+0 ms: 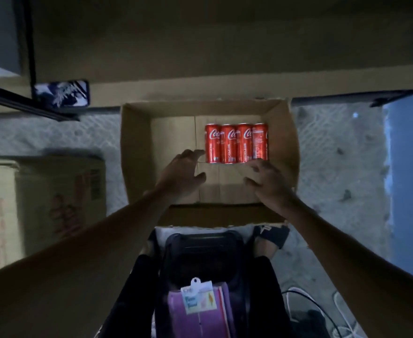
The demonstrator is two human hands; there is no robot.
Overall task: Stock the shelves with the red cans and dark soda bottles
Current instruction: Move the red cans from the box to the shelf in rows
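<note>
Red slim metal cans (236, 143), four of them, lie on their sides in a tight row in the far right part of an open brown cardboard box (137, 147) on the speckled floor. I have both hands down inside it. My left hand (183, 172) is spread wide and holds nothing, its fingertips just beside the near end of the leftmost can. My right hand (267, 181) is likewise open and empty, at the near ends of the right-hand cans.

I judge this to be the pick-up. Next I must close a hand round a can or two and lift them over the box's far wall to the dim brown shelf board (225, 45) beyond. I see no dark bottles.

A closed, red-printed cardboard carton (54, 198) sits to the left, and loose cables (305, 298) trail near my sandalled foot (271, 236). The light is poor.
</note>
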